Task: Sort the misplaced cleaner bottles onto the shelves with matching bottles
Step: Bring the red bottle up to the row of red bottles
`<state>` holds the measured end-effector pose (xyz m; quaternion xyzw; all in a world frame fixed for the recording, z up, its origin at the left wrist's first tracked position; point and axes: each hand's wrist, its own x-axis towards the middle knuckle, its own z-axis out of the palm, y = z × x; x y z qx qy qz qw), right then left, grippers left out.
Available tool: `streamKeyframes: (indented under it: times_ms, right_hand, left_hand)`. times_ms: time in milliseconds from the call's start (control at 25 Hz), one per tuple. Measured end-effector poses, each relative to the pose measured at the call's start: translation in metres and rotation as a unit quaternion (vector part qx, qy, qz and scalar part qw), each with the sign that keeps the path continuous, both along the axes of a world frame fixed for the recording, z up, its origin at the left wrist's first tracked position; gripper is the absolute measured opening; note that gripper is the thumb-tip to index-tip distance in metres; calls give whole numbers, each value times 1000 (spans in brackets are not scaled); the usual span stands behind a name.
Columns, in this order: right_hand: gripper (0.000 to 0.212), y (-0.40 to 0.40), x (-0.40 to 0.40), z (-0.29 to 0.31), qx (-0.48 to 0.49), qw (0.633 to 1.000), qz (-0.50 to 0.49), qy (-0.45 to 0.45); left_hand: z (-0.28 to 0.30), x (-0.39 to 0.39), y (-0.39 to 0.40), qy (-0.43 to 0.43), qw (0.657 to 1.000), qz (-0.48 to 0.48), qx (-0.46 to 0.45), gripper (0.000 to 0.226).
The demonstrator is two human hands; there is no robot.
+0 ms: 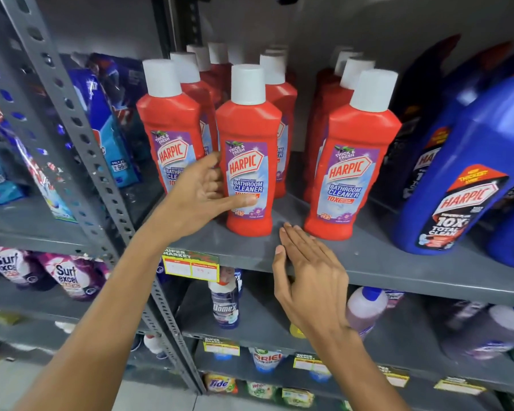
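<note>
The red plastic Harpic bathroom-cleaner bottle with white cap (247, 152) stands upright near the grey metal shelf (368, 262) front edge, a gap at its 3 o'clock. The left hand (199, 194) touches it, fingers loosely spread; the right hand (307, 274) hovers flat, fingers together and empty, at 5 o'clock.

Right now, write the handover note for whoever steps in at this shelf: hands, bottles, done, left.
Left hand: open, fingers against the side of the front middle red Harpic bottle, not closed round it.
Right hand: open, empty, flat over the shelf edge between that bottle and the front right red bottle.
Red Harpic bottles stand upright in rows; blue Harpic bottles are grouped to their right.
Done: the middle red bottle stands among matching ones.
Left: release it, then check the lower shelf, where a Domex bottle stands, for strays.
</note>
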<state>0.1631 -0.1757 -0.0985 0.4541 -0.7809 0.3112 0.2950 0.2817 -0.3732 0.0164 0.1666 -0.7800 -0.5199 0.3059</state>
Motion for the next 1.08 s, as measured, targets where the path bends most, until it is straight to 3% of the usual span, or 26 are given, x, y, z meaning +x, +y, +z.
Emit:
streamKeyframes:
  times_ms: [160,520,1080]
  right_hand:
    - [42,-2,-1,-4,-8,1000,-2,2]
    - [41,-1,0,-4,-13,1000,-6,6]
    - [37,2,5,1,-23,1000,-11,-5]
  left_hand:
    - [-2,-1,-1,-6,1000,-1,2,70]
    - [-12,0,3,22,1000,1,17,82]
    - [-16,-3,2,15,1000,5,15,60]
